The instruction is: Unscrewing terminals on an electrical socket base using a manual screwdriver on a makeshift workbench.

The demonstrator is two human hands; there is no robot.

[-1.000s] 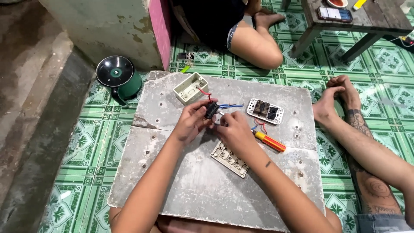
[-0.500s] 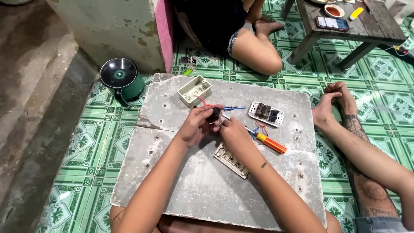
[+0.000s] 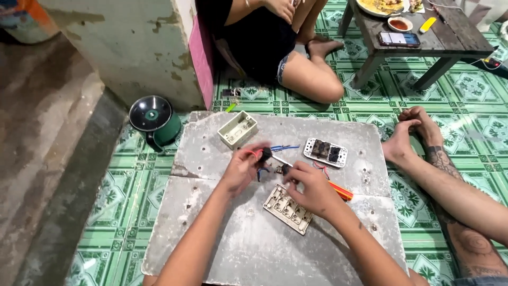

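Roughly mid-job, I judged: my left hand [image 3: 241,169] pinched a small black switch module [image 3: 266,154] between thumb and fingertips, closed on it, with red wire [image 3: 252,152] looping off its near side and blue wires [image 3: 284,148] trailing toward the far edge. My right hand [image 3: 309,185] was curled shut around a screwdriver [image 3: 338,190], orange handle poking out past my wrist, thin metal shaft angled up to the module; tip contact too small to tell. Both sat above the middle of the grey slab [image 3: 254,249], which was rough, chalky, pocked with holes, cracked across into two pieces. Wiring looked partly done: wires on the module, but nothing mounted. The white faceplate frame [image 3: 288,208] lay flat just under my right hand, ribbed plastic, slots unfilled as far as I could see. Another white plate with dark modules [image 3: 325,151] lay just beyond, near the blue wires. The cream back box [image 3: 238,128] sat open-side up at the slab's far left, hollow, square, unused. Off the slab, a round green-and-black horn speaker [image 3: 153,119] rested on the glossy green patterned floor tiles [image 3: 132,201]. Another person's feet [image 3: 410,135] rested at the right edge.
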